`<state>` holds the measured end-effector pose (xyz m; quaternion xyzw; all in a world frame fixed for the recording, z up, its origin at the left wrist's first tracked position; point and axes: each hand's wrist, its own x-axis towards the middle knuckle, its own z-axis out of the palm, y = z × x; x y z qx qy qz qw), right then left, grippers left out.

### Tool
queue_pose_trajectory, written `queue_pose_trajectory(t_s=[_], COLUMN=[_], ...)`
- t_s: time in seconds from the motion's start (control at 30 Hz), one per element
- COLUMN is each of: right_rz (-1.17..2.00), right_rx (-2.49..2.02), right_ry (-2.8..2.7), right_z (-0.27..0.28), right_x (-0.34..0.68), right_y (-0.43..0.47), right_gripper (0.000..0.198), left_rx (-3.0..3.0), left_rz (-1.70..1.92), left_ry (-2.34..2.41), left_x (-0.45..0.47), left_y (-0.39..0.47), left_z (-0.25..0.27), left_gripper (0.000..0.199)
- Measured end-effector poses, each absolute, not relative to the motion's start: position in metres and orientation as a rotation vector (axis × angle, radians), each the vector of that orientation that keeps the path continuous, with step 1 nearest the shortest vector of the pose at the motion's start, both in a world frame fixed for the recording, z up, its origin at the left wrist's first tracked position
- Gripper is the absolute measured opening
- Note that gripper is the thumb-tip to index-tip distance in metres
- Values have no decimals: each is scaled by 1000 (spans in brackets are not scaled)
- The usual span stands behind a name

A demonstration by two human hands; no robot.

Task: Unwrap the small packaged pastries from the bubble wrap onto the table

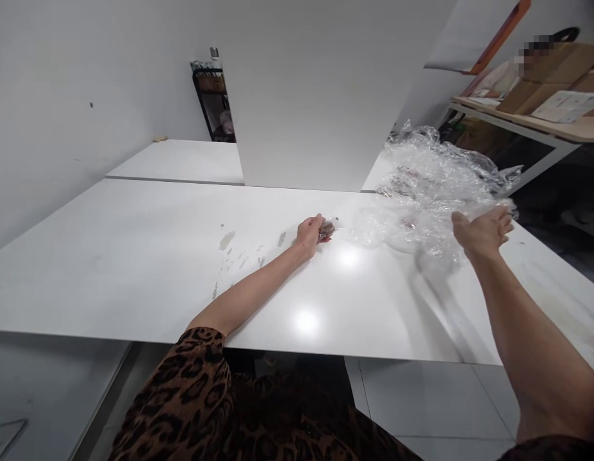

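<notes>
My left hand (310, 234) is closed around a small brownish item in clear wrap (327, 228), just above or on the white table. What the item is, I cannot make out. To its right spreads a large crumpled heap of clear plastic wrap (431, 182), with some brownish or reddish bits showing through. My right hand (484, 229) is at the heap's near right side, palm turned up and fingers apart, touching or very close to the plastic. Nothing is visibly gripped in it.
The white table (147, 256) has grey smudges near its middle. A tall white panel (320, 89) rises behind it. At the back right, cardboard boxes (537, 89) stand on another table (518, 116), with a person partly visible behind. A dark shelf (207, 96) stands at the back left.
</notes>
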<state>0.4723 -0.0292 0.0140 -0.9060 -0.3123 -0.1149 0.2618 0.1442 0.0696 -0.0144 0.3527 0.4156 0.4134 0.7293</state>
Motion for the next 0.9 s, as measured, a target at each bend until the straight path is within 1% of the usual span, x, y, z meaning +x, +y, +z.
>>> queue_pose_trajectory(t_s=[0.07,0.13,0.2,0.27,0.33,0.37,0.5,0.73,0.8,0.9], right_rz=[-242,-68,164,267,222,176,93,89,85,161], right_rx=[-2550,-2599,-2643,-2681,-2695,-2696,-2686,-2604,-2582,-2453], right_ry=[-882,-1077,-1237,-1309,-1355,-1370,-1409,-1486,-1500,-1591], right_z=[5,-5,-17,-30,-39,-43,-47,-48,-46,-38], right_x=[467,463,465,473,483,488,504,506,500,493], right_y=[-44,-52,-50,-40,-22,-11,40,123,138,146], right_gripper=[103,110,104,86,68,63,55,54,58,69], left_rx=[794,810,813,798,773,759,701,711,723,744], left_rz=[878,852,836,836,847,852,883,888,893,888], left_ry=[891,880,875,849,786,746,634,611,619,625], left_x=[160,174,185,194,199,201,200,198,198,198], left_y=[67,63,61,61,63,64,72,80,81,82], left_z=[-19,-25,-31,-36,-40,-41,-43,-43,-43,-43], left_gripper=[23,22,21,20,20,20,22,23,24,27])
